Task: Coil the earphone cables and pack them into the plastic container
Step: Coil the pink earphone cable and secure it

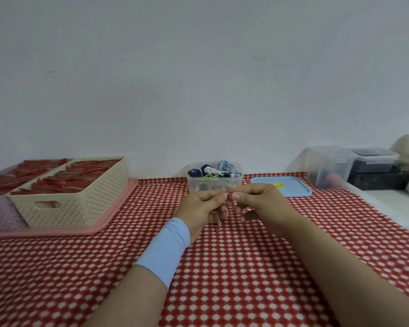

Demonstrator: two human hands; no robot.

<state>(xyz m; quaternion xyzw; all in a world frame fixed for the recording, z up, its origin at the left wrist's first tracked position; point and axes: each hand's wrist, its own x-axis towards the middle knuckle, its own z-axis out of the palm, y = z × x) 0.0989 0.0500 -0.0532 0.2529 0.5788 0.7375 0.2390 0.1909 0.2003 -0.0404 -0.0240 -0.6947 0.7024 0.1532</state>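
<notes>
checked cloth (246, 267); left hand (198, 207), right hand (262, 201) pinch cable (218, 224); sticker (278, 185) illegible

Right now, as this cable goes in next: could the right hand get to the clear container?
Probably yes: the container stands open behind the right hand, lid lying aside, nothing between them, though that hand pinches the cable.

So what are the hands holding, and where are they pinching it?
A thin red-and-white earphone cable. The left hand and right hand each pinch its upper part between thumb and fingertip, close together; the rest hangs below.
</notes>
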